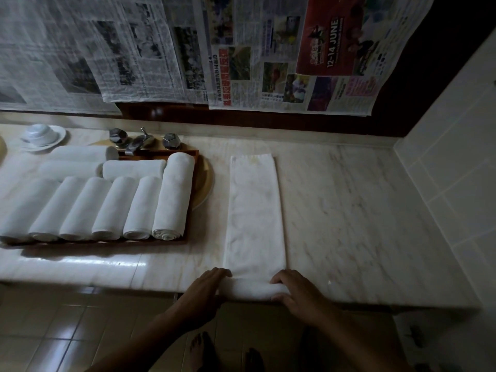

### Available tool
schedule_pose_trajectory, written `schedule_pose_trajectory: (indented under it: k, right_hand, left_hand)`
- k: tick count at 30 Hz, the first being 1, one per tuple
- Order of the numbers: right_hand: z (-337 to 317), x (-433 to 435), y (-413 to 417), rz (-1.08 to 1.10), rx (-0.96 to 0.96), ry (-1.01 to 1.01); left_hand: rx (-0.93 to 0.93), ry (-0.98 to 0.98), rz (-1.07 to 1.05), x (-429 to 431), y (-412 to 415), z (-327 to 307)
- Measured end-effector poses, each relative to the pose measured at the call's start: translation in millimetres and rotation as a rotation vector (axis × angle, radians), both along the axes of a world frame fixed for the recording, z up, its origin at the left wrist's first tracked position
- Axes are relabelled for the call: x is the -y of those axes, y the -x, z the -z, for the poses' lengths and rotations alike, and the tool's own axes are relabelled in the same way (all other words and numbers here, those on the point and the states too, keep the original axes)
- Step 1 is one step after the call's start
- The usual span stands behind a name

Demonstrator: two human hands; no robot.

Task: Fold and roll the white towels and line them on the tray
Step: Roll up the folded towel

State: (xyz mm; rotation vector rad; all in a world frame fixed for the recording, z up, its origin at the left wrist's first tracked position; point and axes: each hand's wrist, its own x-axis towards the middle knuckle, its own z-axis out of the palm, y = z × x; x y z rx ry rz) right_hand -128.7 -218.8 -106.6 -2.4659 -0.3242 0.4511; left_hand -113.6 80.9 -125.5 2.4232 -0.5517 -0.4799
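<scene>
A white towel [253, 210] folded into a long narrow strip lies on the marble counter, running away from me. Its near end is curled into a small roll at the counter's front edge. My left hand [206, 288] grips the left end of that roll and my right hand [294, 289] grips the right end, fingers curled over it. To the left stands a brown wooden tray [194, 167] with several rolled white towels [171, 197] lined up side by side, and more rolls lying crosswise behind them.
Metal tap handles and a spout [139, 140] stand behind the tray over a round basin [205, 183]. An upturned white cup on a saucer [40, 135] sits at the far left. Newspaper sheets [241, 49] hang on the back wall. A tiled wall [456, 170] closes the right side.
</scene>
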Motion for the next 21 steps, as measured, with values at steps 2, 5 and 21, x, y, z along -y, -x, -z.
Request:
schedule_pose_trajectory:
  k: [2,5,21]
  right_hand:
    - [4.6,2.2,-3.8,0.034,-0.002,-0.037]
    - [9.0,1.3,-7.0,0.083,-0.019,-0.030]
    - [38.2,-51.2,43.4,0.006,0.503,0.346]
  left_hand:
    - [-0.073,0.071,-0.094,-1.7,-0.8,-4.7]
    - [-0.094,0.130,-0.162,-0.8,-3.9,-9.5]
    - [-0.062,-0.038,-0.245,9.2,-16.2,-21.8]
